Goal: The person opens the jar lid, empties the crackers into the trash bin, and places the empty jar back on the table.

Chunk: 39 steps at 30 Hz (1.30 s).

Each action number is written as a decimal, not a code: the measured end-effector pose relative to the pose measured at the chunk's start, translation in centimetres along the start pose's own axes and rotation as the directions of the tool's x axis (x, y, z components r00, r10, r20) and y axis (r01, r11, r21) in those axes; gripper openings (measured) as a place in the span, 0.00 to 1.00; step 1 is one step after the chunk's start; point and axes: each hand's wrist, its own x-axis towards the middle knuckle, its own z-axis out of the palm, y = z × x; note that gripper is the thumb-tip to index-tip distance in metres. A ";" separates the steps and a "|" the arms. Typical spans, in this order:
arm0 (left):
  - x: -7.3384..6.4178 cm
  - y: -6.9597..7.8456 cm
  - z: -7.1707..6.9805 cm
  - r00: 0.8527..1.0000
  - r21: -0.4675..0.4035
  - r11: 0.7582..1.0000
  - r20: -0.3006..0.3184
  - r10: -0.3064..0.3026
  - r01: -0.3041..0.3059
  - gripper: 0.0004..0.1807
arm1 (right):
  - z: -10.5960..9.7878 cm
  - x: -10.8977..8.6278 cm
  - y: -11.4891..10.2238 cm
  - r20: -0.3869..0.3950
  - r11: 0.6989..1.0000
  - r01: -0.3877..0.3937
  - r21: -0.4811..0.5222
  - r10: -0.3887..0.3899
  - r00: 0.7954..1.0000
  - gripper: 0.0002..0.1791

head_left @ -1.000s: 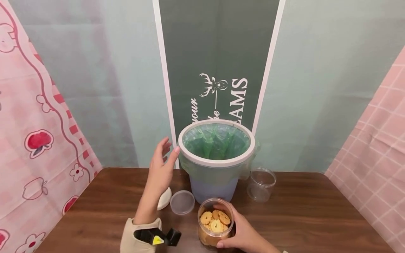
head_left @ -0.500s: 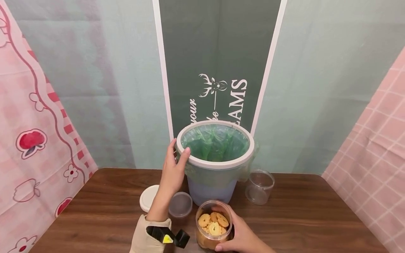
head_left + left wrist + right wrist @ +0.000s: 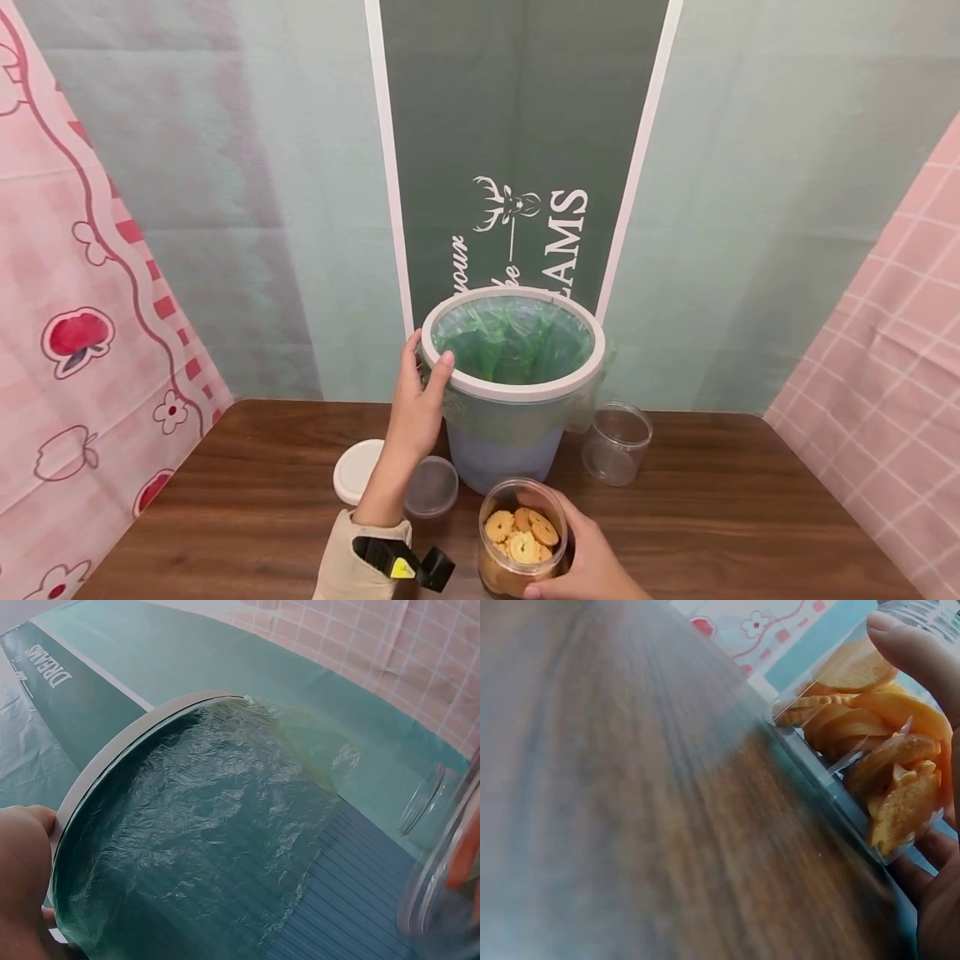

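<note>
My left hand (image 3: 416, 412) grips the white rim of a bluish trash can (image 3: 502, 450) at its left side, thumb over the top and fingers outside. A thin green bag (image 3: 202, 817) lines the can and folds down over its outside. In front of the can, my right hand (image 3: 592, 554) holds a clear round jar (image 3: 517, 562) around its right side. The jar is uncovered and upright, with several golden cookies (image 3: 877, 750) inside. In the right wrist view its base is close to the wooden table; whether it touches, I cannot tell.
An open clear jar (image 3: 617, 446) stands right of the can. Left of the can lie a white lid (image 3: 356, 471) and a clear lid (image 3: 432, 487), both partly behind my left forearm. A printed cloth backdrop (image 3: 750, 208) rises behind the table (image 3: 697, 533).
My left hand has moved right, from beside the trash can onto its rim. My right hand has shifted slightly to the right with the cookie jar.
</note>
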 end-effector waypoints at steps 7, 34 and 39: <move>-0.2 -0.1 0.3 1.000 -0.003 1.000 -0.004 -0.003 0.003 0.40 | -1.3 -1.6 -1.3 -0.076 0.997 0.045 -0.059 -0.049 0.996 0.52; -0.3 -0.2 0.4 1.000 -0.013 1.000 -0.014 0.020 -0.020 0.40 | -11.7 0.8 -16.9 -0.238 0.828 0.019 -0.560 -0.183 0.954 0.59; -0.4 -0.2 0.5 1.000 -0.016 1.000 -0.008 0.019 -0.019 0.40 | -13.7 2.9 -19.0 -0.297 0.764 -0.074 -0.641 -0.158 0.942 0.57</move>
